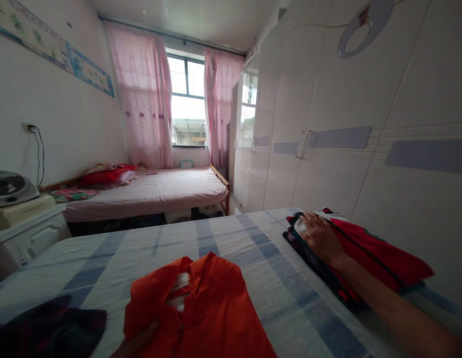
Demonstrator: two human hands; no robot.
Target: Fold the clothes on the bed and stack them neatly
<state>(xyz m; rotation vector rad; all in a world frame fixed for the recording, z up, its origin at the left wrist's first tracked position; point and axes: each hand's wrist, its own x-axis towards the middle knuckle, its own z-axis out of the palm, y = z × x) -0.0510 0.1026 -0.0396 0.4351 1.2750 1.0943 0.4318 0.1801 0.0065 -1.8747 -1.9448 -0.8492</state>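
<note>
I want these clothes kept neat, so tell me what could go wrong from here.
The stack of folded clothes has uneven layers, so it might slide if the right hand on it pushes sideways. The orange garment has only the left hand on it, so a tug could rumple it. The dark cloth lies bunched and may crease.

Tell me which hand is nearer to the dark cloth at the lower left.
Left. The left hand is just right of the dark cloth, at the orange garment's edge; the right hand is farther off, resting on the folded clothes.
</note>
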